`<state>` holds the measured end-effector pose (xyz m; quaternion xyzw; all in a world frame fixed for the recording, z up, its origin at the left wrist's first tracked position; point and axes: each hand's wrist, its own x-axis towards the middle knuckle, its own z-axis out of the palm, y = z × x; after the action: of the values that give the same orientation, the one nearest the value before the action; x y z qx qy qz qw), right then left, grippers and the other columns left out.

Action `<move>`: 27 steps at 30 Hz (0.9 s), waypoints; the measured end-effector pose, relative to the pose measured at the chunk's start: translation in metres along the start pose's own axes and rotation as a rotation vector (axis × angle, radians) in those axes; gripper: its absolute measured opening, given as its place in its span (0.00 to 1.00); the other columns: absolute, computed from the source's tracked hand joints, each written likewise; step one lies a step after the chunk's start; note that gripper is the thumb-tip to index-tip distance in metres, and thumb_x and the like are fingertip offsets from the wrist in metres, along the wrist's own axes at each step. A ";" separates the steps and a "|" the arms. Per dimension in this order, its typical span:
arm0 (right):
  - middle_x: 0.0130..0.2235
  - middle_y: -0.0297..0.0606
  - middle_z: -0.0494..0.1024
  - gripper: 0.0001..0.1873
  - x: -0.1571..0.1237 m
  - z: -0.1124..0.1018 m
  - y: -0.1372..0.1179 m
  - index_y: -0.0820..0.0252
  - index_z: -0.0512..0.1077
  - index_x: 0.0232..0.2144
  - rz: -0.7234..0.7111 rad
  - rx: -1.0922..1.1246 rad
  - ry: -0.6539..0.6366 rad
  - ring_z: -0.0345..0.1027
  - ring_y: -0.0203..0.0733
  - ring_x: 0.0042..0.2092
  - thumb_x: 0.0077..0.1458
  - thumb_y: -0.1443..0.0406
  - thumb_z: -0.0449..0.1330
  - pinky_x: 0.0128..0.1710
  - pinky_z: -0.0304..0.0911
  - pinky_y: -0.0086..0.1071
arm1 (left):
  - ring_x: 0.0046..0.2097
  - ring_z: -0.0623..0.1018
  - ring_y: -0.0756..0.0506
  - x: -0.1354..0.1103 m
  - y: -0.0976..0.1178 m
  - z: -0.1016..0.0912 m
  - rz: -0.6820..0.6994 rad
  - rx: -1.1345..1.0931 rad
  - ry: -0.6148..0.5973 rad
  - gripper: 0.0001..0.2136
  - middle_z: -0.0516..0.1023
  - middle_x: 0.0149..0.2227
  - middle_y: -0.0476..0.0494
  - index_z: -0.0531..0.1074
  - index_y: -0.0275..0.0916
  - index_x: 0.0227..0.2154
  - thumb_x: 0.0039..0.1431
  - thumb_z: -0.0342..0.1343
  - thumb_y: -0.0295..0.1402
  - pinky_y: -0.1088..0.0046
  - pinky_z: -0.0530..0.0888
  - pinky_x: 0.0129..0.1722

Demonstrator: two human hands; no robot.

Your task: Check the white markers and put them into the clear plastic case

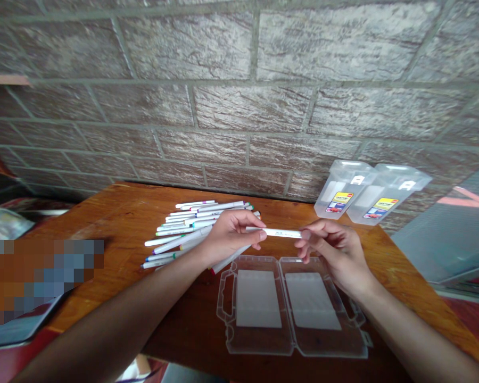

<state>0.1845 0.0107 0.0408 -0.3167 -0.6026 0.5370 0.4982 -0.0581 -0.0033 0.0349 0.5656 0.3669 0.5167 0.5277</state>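
Marker point(283, 233), white, is lying nearly level below centre in the head view. The left hand point(237, 231) is pinching its nine-o'clock end, the right hand point(337, 250) its three-o'clock end, both nearly closed. Loose markers point(219, 206) are resting toward nine o'clock, an open clear case point(259, 339) at six. For steadiness, both pinches should be pressing lightly, evenly.

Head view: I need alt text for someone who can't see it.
The left hand and right hand hold a white marker roughly level between them, near an open clear plastic case on a wooden table. To the left lies a loose pile of markers with coloured ends; at the back right stand two labelled clear containers, before a brick-patterned wall.
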 end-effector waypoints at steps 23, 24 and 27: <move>0.28 0.40 0.84 0.09 0.000 -0.001 0.003 0.59 0.80 0.32 -0.024 0.012 -0.040 0.76 0.37 0.23 0.57 0.60 0.72 0.22 0.72 0.27 | 0.26 0.80 0.51 0.000 -0.005 -0.003 0.023 -0.072 -0.025 0.12 0.81 0.28 0.47 0.78 0.34 0.33 0.51 0.73 0.36 0.74 0.80 0.30; 0.28 0.39 0.84 0.09 0.000 -0.001 0.003 0.59 0.80 0.32 -0.034 -0.003 -0.046 0.75 0.36 0.23 0.57 0.60 0.72 0.22 0.72 0.27 | 0.26 0.80 0.51 0.000 -0.004 -0.002 0.023 -0.065 -0.025 0.12 0.81 0.27 0.47 0.78 0.33 0.33 0.51 0.73 0.36 0.75 0.80 0.30; 0.27 0.38 0.83 0.09 0.000 0.000 0.005 0.60 0.80 0.33 -0.061 -0.070 -0.064 0.75 0.36 0.23 0.56 0.60 0.72 0.23 0.71 0.27 | 0.26 0.80 0.51 0.000 -0.001 0.000 0.023 -0.045 -0.025 0.12 0.80 0.27 0.48 0.78 0.33 0.32 0.51 0.73 0.35 0.77 0.79 0.29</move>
<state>0.1837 0.0120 0.0362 -0.2982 -0.6461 0.5101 0.4831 -0.0583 -0.0032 0.0339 0.5642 0.3418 0.5239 0.5390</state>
